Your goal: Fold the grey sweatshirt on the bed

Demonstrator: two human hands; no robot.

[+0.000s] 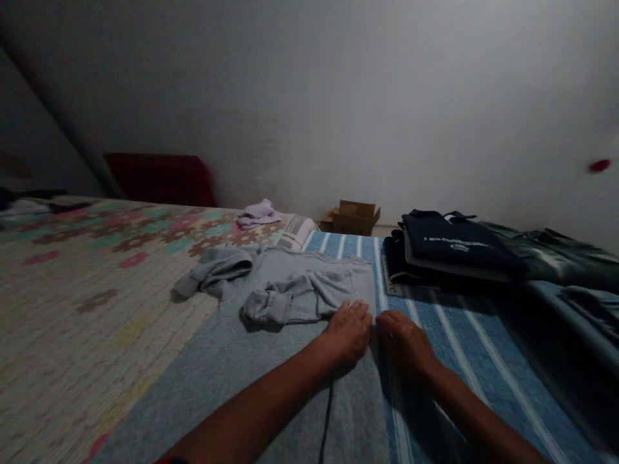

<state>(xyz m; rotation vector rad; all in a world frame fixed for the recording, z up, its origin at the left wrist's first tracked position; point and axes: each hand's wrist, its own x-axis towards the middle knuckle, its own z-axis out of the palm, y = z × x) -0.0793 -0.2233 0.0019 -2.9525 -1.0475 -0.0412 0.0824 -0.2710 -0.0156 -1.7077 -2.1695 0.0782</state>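
Observation:
A grey long-sleeved top lies spread over the bed in front of me. Its near sleeve is folded in across the body, while the other sleeve lies bunched at the left. My left hand rests flat on the grey fabric near the right edge, fingers stretched out. Just across that edge, my right hand is held beside the fabric, its fingers slightly bent and nothing visible in it. A thin dark cord hangs below my left forearm.
Folded dark clothes are stacked at the right on the blue striped cover, beside camouflage-patterned cloth. A lilac cloth lies toward the back on the flowered cover. Against the wall are a cardboard box and a red object.

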